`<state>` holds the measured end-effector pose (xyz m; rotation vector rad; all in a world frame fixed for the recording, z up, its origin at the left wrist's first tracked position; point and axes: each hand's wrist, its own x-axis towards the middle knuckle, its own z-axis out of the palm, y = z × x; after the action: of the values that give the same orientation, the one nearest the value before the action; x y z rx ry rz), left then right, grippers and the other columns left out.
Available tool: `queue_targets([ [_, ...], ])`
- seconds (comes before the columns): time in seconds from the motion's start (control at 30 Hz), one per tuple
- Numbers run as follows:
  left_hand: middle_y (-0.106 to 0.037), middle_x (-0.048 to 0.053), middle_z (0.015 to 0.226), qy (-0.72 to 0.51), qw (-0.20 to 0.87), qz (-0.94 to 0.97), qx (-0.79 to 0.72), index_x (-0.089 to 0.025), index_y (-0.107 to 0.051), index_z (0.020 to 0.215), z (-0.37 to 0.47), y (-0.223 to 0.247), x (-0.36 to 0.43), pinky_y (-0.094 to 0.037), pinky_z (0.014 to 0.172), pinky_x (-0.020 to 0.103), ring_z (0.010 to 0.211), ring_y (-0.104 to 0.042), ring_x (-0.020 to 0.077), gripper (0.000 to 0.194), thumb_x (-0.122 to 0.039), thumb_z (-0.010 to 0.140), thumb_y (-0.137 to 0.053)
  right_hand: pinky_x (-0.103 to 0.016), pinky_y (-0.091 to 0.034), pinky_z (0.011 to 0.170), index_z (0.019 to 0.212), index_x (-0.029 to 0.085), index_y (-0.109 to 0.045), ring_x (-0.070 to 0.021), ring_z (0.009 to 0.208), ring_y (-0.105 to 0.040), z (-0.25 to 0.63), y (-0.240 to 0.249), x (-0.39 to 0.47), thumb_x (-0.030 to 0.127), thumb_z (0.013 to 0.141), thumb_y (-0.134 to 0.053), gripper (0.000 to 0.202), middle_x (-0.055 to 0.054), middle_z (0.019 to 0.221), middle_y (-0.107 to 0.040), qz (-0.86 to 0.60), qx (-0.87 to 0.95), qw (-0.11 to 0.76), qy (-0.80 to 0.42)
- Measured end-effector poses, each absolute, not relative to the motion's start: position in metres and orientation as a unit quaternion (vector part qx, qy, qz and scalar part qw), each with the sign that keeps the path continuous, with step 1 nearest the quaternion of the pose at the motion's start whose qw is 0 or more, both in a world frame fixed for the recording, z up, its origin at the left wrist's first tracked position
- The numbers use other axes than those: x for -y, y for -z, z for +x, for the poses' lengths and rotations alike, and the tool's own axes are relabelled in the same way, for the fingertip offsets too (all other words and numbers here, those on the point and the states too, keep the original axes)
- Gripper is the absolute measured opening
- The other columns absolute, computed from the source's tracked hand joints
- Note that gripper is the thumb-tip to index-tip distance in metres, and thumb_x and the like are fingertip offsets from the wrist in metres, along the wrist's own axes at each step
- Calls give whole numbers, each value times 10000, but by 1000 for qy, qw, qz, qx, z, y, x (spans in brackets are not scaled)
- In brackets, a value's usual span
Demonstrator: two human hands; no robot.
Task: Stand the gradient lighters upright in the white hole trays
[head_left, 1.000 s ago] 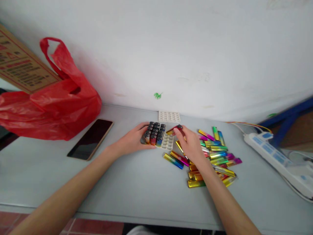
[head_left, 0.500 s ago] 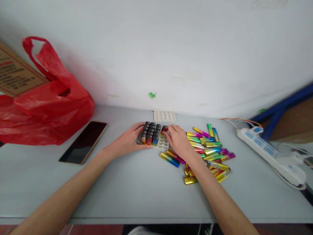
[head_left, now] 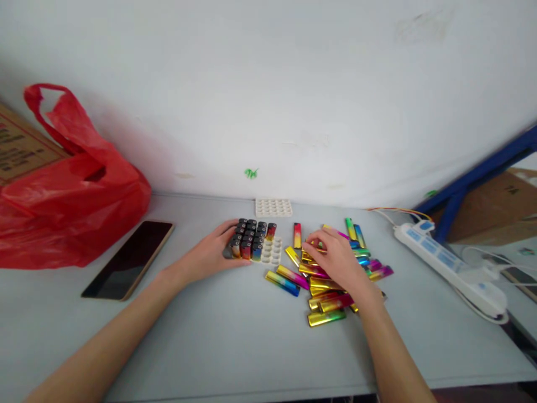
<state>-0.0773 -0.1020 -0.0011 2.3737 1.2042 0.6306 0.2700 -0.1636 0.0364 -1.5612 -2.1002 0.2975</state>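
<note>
My left hand point(head_left: 216, 250) is wrapped round the left side of a white tray point(head_left: 272, 254) with round-cornered holes. Several lighters point(head_left: 247, 240) with black tops stand upright in its left part, packed in rows. One red-and-gold lighter point(head_left: 271, 230) stands in the back row, right of the others; the holes in front of it are bare. Over a loose pile of shiny lighters point(head_left: 327, 302), right of the tray, is my right hand point(head_left: 333, 254). Its fingers are curled and pinched together among the gold ends; what lies between the fingertips is hidden.
A second white tray point(head_left: 273, 207) lies against the wall. On the left are a phone point(head_left: 128, 260), a red plastic bag point(head_left: 79, 196) and a cardboard box point(head_left: 25, 145). A white power strip point(head_left: 451, 271) with cables lies on the right, near a blue metal frame point(head_left: 457, 207).
My right hand has left the red lighter standing in the tray and moved right onto the loose pile. Some pile lighters have shifted. My left hand still holds the tray; the view has tilted slightly.
</note>
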Motion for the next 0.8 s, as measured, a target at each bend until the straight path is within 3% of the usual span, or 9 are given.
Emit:
queue_targets([
  [0.2, -637, 133, 1554, -231, 191, 850, -434, -272, -706, 1383, -79, 1, 100, -507, 1257, 532, 1383, -666, 421, 763, -655, 743, -865, -418, -497, 911, 1013, 207, -775, -297, 1012, -685, 235, -35, 173, 422, 986, -785, 217, -90, 1018, -748, -594, 780, 171, -100],
  [0.37, -634, 135, 1558, -230, 189, 848, -438, -272, -722, 1358, -79, 1, 100, -530, 1235, 536, 1344, -689, 422, 733, -660, 750, -850, -445, -505, 956, 1003, 212, -746, -317, 1068, -697, 222, -38, 175, 233, 974, -765, 41, -96, 1064, -786, -606, 769, 157, -127],
  [0.43, -627, 137, 1565, -225, 190, 848, -442, -262, -709, 1367, -79, 1, 100, -517, 1245, 519, 1359, -680, 409, 755, -685, 756, -836, -459, -507, 965, 1053, 208, -736, -325, 1072, -699, 221, -40, 176, 201, 966, -758, 90, -96, 1066, -794, -611, 761, 161, -146],
  [0.57, -607, 130, 1586, -208, 193, 849, -445, -264, -672, 1405, -80, 0, 101, -486, 1271, 493, 1403, -652, 389, 793, -724, 774, -807, -480, -504, 1008, 1381, 199, -658, -327, 1111, -689, 223, -38, 179, 168, 962, -751, 430, -97, 1120, -787, -598, 758, 185, -184],
  [0.63, -599, 125, 1593, -204, 189, 852, -444, -276, -671, 1406, -80, 0, 101, -496, 1268, 469, 1406, -652, 394, 780, -710, 775, -817, -469, -504, 1026, 1483, 204, -600, -307, 1119, -690, 226, -35, 180, 167, 988, -710, 508, -97, 1163, -773, -587, 753, 213, -206],
  [0.8, -603, 140, 1573, -201, 190, 856, -436, -257, -665, 1398, -79, -1, 103, -480, 1282, 471, 1407, -650, 379, 723, -650, 815, -829, -413, -525, 958, 1347, 201, -710, -246, 969, -697, 233, -36, 176, 262, 1052, -635, 310, -101, 1143, -731, -570, 734, 281, -241],
])
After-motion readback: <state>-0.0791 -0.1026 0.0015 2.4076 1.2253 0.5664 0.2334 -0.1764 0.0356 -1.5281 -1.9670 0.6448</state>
